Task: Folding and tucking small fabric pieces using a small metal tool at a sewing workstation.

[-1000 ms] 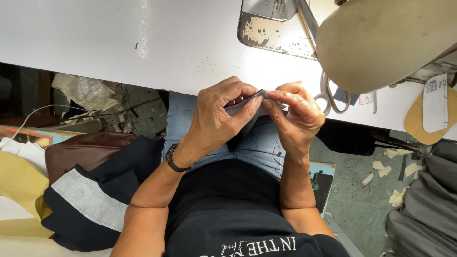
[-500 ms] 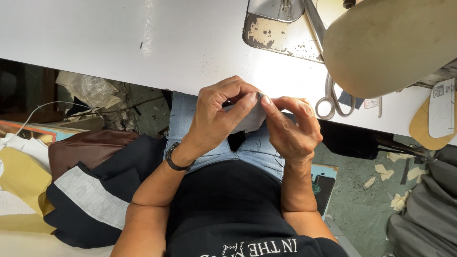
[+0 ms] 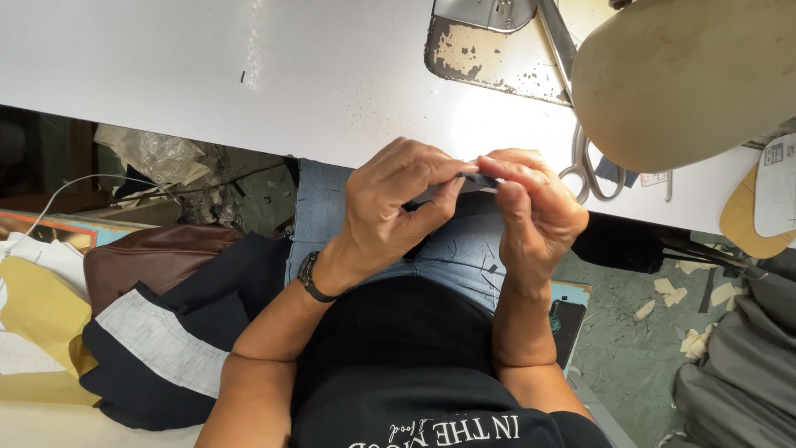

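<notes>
Both hands meet just near of the table (image 3: 249, 99) edge, above the lap. The left hand (image 3: 390, 207) and the right hand (image 3: 531, 211) pinch one small dark strip (image 3: 477, 178) between thumb and fingertips, each hand clamped on its own end, so the strip hangs in the air between them, over the jeans (image 3: 452, 253).

The likely trouble is a slip: the strip is thin and narrow, held only at the fingertips, and uneven pull from either hand could twist it, crease it off-line or let it drop into the lap or down to the littered floor (image 3: 647, 332). The scissors (image 3: 593, 166) lie close on the right, near the edge, where a knuckle could knock them.

The strip looks flat and limp, probably cloth, though its weave is too small to tell. The table is smooth, white and speckled. The sewing machine (image 3: 688, 75) is a rounded, matt beige body; its base plate (image 3: 489, 50) is worn metal. Left, soft dark fabric (image 3: 174, 365) lies folded with a pale grey piece.
</notes>
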